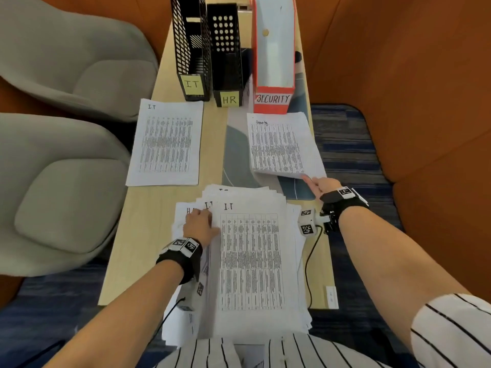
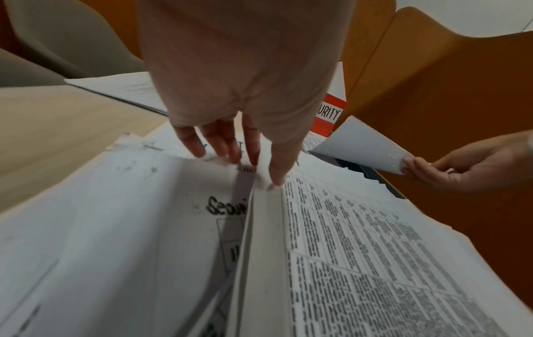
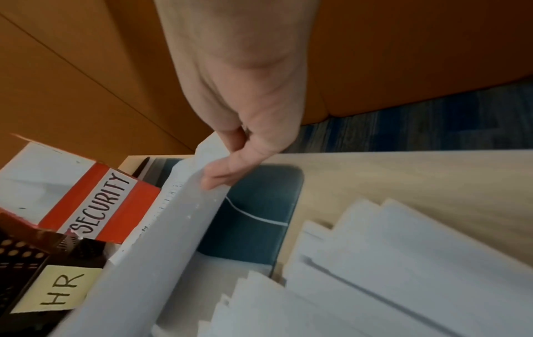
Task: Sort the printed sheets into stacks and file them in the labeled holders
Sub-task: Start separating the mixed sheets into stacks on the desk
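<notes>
Three holders stand at the table's far end: a black mesh IT holder [image 1: 191, 49], a black HR holder [image 1: 225, 54] and a red-and-white SECURITY holder [image 1: 273, 62]. An IT stack [image 1: 166, 144] lies flat at the left. My right hand [image 1: 317, 183] pinches the near right corner of the Security stack [image 1: 279, 147] and lifts it; the right wrist view shows the curled sheet [image 3: 179, 228] between thumb and fingers [image 3: 222, 180]. A large mixed pile [image 1: 249, 261] lies nearest me, an IT sheet on top. My left hand [image 1: 200, 224] rests with straight fingers [image 2: 277, 173] on the pile's fanned left edges.
Two grey chairs [image 1: 66, 75] [image 1: 61, 197] stand left of the narrow wooden table [image 1: 132, 235]. A blue-grey mat [image 1: 239, 155] lies under the Security stack. Orange partition walls [image 1: 425, 75] close in the right side. A black cable [image 1: 308, 261] runs along the table's near right edge.
</notes>
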The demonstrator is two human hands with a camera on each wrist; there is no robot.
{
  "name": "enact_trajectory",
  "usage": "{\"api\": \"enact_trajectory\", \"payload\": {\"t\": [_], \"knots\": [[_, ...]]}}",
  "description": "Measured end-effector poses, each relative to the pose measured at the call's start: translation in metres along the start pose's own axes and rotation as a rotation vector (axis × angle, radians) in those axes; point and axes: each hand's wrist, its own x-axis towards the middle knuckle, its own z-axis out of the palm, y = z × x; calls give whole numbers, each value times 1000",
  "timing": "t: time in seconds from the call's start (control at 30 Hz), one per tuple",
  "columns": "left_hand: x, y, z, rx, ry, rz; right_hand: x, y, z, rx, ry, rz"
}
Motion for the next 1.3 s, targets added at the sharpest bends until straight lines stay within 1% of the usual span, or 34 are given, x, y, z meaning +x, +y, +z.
{"api": "enact_trajectory", "payload": {"t": [0.07, 0.13, 0.17, 0.2, 0.23, 0.27, 0.3, 0.37, 0.4, 0.43, 0.47, 0.5, 0.53, 0.57, 0.6, 0.63, 0.67, 0.7, 0.73, 0.77, 0.8, 0.83, 0.87, 0.9, 0.93, 0.97, 1.0, 1.03, 1.07, 1.13, 1.17, 1.23, 1.3], "knots": [[-4, -1, 2, -79, 6, 83, 0, 12, 7, -98, -1, -42], [-7, -2, 3, -187, 107, 183, 3, 26, 11, -232, 9, -63], [-10, -3, 2, -214, 168, 238, 0, 31, 11, -233, 33, -29], [-14, -3, 1, -217, 217, 281, 4, 38, 10, -295, 29, -1], [-16, -4, 0, -218, 253, 310, 4, 40, 10, -294, 16, 28], [-19, -5, 0, -239, 268, 312, 3, 38, 9, -267, -8, 47], [-21, -5, -2, -293, 258, 285, 5, 36, 9, -216, 1, 81], [-24, -4, -6, -461, 215, 175, 1, 25, 8, -18, 29, 205], [-22, -4, -9, -535, 216, 124, 0, 19, 9, 9, 119, 254], [-20, -4, -12, -582, 229, 82, -1, 13, 12, -28, 241, 243], [-17, -4, -15, -608, 241, 59, -8, 6, 15, -51, 347, 141], [-13, -5, -18, -619, 241, 50, -14, 1, 18, -7, 380, -37], [-9, -5, -21, -629, 238, 49, -20, -1, 25, 80, 297, -196], [-6, -5, -25, -648, 240, 39, -32, -6, 33, 171, 104, -271], [-2, -5, -27, -683, 254, 17, -42, -7, 43, 188, -135, -267], [1, -4, -31, -723, 280, -24, -52, -9, 52, 170, -333, -246], [4, -3, -34, -759, 321, -74, -62, -13, 59, 170, -408, -233], [7, -2, -38, -780, 366, -127, -70, -16, 65, 233, -421, -227], [10, 0, -41, -796, 414, -165, -74, -19, 68, 357, -422, -201], [12, 1, -45, -810, 459, -190, -76, -20, 71, 513, -454, -156], [13, 2, -49, -833, 493, -204, -76, -21, 73, 629, -516, -136], [14, 4, -53, -859, 511, -212, -74, -21, 75, 654, -582, -147], [15, 3, -56, -893, 497, -208, -75, -21, 77, 561, -618, -179], [16, 2, -58, -930, 442, -189, -79, -23, 79, 401, -616, -223], [16, -1, -59, -960, 350, -159, -79, -21, 83, 245, -563, -261], [15, -4, -59, -974, 240, -123, -79, -20, 86, 166, -488, -281], [13, -7, -57, -963, 150, -87, -80, -19, 89, 184, -430, -274], [9, -11, -55, -936, 109, -45, -79, -18, 91, 262, -396, -246], [5, -15, -53, -894, 113, 3, -79, -17, 91, 379, -409, -192], [-2, -22, -47, -833, 142, 99, -82, -17, 91, 638, -539, -32], [-6, -24, -44, -830, 152, 132, -84, -17, 92, 732, -582, 38], [-10, -28, -39, -844, 179, 153, -89, -14, 93, 850, -603, 139], [-11, -31, -35, -885, 188, 132, -93, -10, 94, 914, -630, 186]]}}
